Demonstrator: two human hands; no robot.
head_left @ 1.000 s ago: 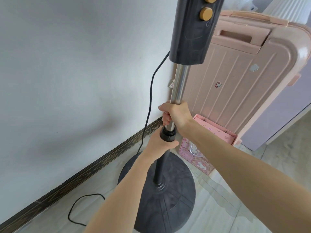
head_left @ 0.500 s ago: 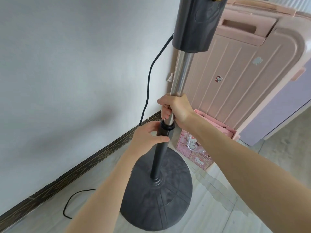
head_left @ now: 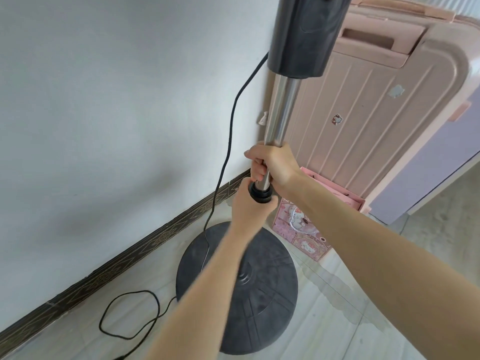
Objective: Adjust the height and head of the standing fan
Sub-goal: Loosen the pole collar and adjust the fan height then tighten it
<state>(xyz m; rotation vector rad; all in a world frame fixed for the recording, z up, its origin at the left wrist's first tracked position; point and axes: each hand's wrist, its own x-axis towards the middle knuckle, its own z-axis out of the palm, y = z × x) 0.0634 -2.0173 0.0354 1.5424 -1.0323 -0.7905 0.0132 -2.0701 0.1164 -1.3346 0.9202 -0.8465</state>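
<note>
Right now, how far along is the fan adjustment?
Nothing looks finished. In hand: the height. The left hand grips the black collar while the right hand holds the steel pole just above it. Left: locking the collar and setting the head, which is out of view.

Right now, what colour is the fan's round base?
Dark grey, almost black, base, seen in the head view.

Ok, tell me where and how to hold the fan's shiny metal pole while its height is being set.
Hold the shiny metal pole on its bare stretch just above the black locking collar, wrapping a grip around it from the side, as the right hand does. It is round, smooth and upright, so a full wrap suits. The left hand holds the collar.
</note>
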